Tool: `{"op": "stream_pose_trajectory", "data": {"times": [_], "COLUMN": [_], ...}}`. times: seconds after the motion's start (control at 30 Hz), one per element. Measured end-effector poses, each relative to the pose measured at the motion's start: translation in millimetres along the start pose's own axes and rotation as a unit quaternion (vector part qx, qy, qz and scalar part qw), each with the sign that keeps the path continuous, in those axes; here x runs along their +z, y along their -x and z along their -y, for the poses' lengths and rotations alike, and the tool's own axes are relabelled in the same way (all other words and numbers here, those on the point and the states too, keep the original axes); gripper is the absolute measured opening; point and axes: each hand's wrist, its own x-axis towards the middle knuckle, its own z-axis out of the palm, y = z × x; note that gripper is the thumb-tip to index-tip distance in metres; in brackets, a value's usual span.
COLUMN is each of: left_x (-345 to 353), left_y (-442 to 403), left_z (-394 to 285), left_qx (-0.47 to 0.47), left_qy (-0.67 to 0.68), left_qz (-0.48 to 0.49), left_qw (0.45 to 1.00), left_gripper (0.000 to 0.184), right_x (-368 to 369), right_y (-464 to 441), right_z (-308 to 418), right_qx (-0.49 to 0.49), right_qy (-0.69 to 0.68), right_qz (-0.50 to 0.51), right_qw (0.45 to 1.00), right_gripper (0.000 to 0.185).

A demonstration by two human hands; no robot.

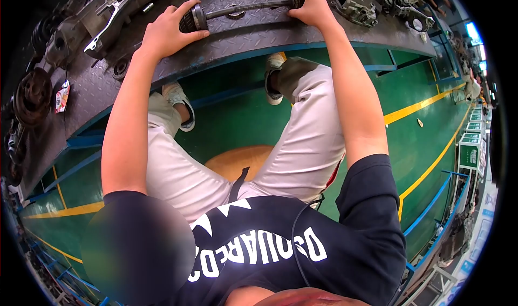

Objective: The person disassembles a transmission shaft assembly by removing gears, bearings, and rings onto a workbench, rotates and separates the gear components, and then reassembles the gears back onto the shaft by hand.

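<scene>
A drive shaft (248,7) with a slim dark bar and thicker ribbed ends lies across the top of the view, over the diamond-plate metal bench (226,33). My left hand (168,32) is closed around the wide ribbed end, thumb below and fingers above. At the narrower end, my right hand (313,9) grips between thumb and fingers. Behind the bar, a small toothed ring (236,15) rests on the bench. A large metal housing (102,22) sits just left of my left hand.
Cast metal parts (353,6) stand right of my right hand. At the left are a round pulley-like part (33,96), a small ring (120,68) and a colourful packet (62,96). The bench's blue edge (216,60) runs above my legs. A wooden stool (237,160) is under me.
</scene>
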Motion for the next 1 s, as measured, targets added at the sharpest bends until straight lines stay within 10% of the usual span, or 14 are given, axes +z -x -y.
{"op": "stream_pose_trajectory", "data": {"times": [0.13, 0.53, 1.0], "left_x": [0, -2, -7], "left_y": [0, 1, -1], "left_z": [0, -3, -7], "left_qx": [-0.011, -0.014, -0.036], "left_qy": [0.017, 0.019, 0.032], "left_qz": [0.012, 0.010, 0.036], "left_qw": [1.000, 1.000, 0.998], "left_gripper": [0.086, 0.084, 0.084], "right_x": [-10, 12, -9], "right_y": [1, 5, 23], "right_z": [10, -15, 19], "right_qx": [0.119, -0.025, -0.053], "right_qy": [-0.020, 0.175, 0.019], "right_qz": [0.016, -0.020, -0.035], "right_qw": [0.993, 0.984, 0.998], "right_gripper": [0.060, 0.061, 0.090]}}
